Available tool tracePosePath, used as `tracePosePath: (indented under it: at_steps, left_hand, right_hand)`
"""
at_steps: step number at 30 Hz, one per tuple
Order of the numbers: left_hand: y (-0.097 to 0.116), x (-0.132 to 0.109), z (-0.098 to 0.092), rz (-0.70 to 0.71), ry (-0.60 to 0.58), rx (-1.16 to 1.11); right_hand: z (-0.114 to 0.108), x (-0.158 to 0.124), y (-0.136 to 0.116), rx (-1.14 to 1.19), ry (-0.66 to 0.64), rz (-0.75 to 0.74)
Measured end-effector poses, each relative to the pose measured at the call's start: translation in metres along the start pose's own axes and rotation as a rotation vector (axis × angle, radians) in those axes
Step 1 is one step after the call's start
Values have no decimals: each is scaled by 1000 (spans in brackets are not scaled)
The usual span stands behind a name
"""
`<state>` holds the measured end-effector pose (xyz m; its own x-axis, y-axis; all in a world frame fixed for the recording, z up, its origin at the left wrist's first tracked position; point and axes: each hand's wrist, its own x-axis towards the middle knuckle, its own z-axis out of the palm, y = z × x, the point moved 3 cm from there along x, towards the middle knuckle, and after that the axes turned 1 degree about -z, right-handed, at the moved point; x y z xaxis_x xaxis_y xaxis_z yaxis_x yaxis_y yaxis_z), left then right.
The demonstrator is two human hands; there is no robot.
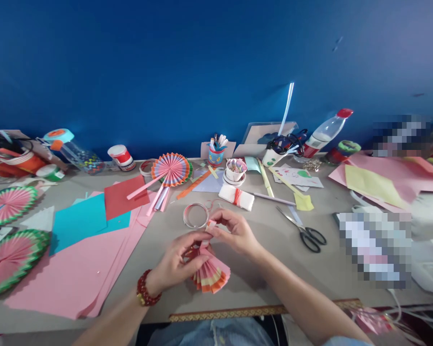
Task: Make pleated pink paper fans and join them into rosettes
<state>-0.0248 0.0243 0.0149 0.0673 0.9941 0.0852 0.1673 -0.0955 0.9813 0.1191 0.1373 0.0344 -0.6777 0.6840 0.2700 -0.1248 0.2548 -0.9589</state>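
A pleated paper fan [212, 278], pink with cream and orange bands along its spread edge, is in front of me above the table. My left hand [178, 262], with a red beaded bracelet at the wrist, is closed round the fan's gathered part. Just above it, my right hand [238, 233] pinches a small pale pink piece of paper [211, 226] between thumb and fingers. Whether that piece is part of the fan or separate, I cannot tell. Behind the hands lies a roll of clear tape [196, 215]. Black-handled scissors [306, 233] lie spread to the right.
Pink [68, 276], teal [79, 221] and red paper sheets [126, 197] cover the left side, near round pleated fans [18, 264]. At the back stand a pen cup [216, 156] and a tilted plastic bottle [326, 134]. White cord wound with red thread [236, 197] lies mid-table.
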Motion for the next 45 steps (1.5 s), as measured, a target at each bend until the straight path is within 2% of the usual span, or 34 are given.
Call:
tracePosePath:
  at_steps: [4, 8, 12, 14, 19, 25, 28, 30, 32, 35, 37, 39, 40, 42, 45]
  left_hand:
    - [4, 1, -1, 13, 8, 15]
    - [4, 5, -2, 9, 47, -139]
    - [1, 11, 1, -69, 155, -398]
    - [1, 13, 4, -106, 160, -436]
    - [5, 11, 6, -181, 79, -300]
    - [25, 7, -1, -132, -51, -150]
    - [37, 12, -2, -131, -102, -106]
    - [44, 16, -3, -128, -99, -116]
    - [46, 19, -4, -129, -60, -125]
    - [45, 22, -8, -143, -7, -175]
    - [42, 23, -10, -176, 5, -217]
    - [39, 26, -10, -198, -2, -220]
    - [39, 28, -9, -200, -8, -214]
    - [39, 32, -7, -188, -21, -206]
    - [40, 38, -5, -150, -11, -191]
  right_hand:
    - [-1, -1, -1, 56, 17, 16]
    - [0, -1, -2, 66, 0, 31]
    - [1, -2, -8, -76, 52, -36]
    - [2, -2, -13, -165, 59, -69]
    - [2, -4, -23, -204, 26, -99]
    - [2, -8, -40, -126, -48, -99]
    - [-4, -9, -48, -87, -17, -114]
    - [-23, -14, -48, -131, 90, -81]
    - [-56, -28, -42, -281, 240, -10]
    - [-118, -70, -25, -744, 425, 175]
    - [-156, -105, -12, -1119, 486, 309]
    - [-180, -134, 0, -1339, 432, 391]
    - [-188, -144, 6, -1375, 387, 427]
    - [-196, -157, 14, -1345, 323, 490]
    - [-198, -159, 19, -1207, 226, 526]
